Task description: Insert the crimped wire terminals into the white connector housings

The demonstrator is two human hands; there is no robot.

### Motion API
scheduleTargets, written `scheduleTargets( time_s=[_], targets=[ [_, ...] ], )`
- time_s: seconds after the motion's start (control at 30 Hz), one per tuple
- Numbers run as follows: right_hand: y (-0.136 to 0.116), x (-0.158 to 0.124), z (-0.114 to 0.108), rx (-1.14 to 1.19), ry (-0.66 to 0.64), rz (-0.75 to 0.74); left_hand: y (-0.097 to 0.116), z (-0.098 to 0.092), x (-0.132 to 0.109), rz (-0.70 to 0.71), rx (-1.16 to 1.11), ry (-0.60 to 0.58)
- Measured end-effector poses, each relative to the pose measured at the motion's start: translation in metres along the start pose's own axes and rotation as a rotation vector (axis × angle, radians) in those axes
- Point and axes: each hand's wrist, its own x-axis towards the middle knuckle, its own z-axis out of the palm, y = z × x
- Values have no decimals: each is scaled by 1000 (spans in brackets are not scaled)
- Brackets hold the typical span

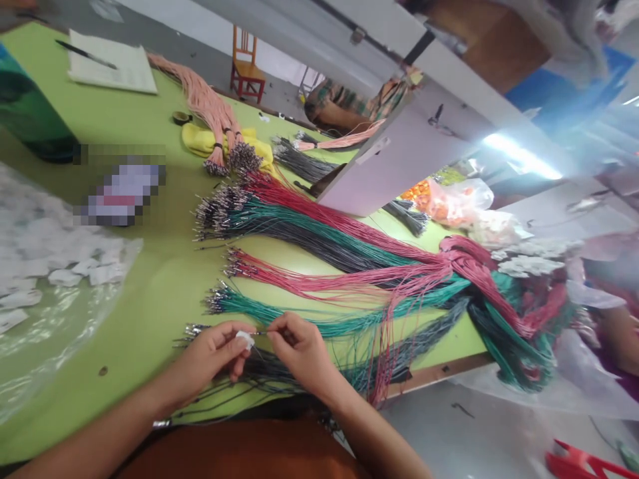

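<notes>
Between the thumb and fingers of my left hand (219, 349) is a small white plastic connector housing (245, 338). My right hand (301, 346) pinches a thin dark wire just right of it, with the wire's end at or close to the housing; whether it is inside I cannot tell. Beneath and around both hands lie black wires (269, 369) with metal terminals at their left ends. Beyond them are a bundle of green wires (289, 322) and a bundle of red wires (299, 279), also tipped with terminals.
A clear plastic bag (64, 332) of white housings lies at left. Thicker wire bundles (324, 223) stretch across the green table (164, 286) and hang over its right edge. Pink wires (200, 96) rest on a yellow cloth (197, 138). A notebook (117, 70) with a pen is at the far left.
</notes>
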Motion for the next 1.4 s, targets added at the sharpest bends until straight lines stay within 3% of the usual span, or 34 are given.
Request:
scheduleTargets(
  time_s=[0.33, 0.97, 1.2, 1.3, 1.4],
  targets=[
    [5, -8, -4, -79, 12, -132, 4, 3, -3, -20, -72, 35],
    [8, -3, 14, -14, -86, -98, -4, 0, 4, 22, 60, 53],
    [10, -1, 5, -10, -155, -91, -3, 1, 2, 27, 70, 58],
    [23, 18, -9, -152, -43, -128, -3, 2, 2, 7, 37, 64],
    [42, 43, -22, -543, 180, -117, -4, 1, 2, -8, 11, 62]
  ],
)
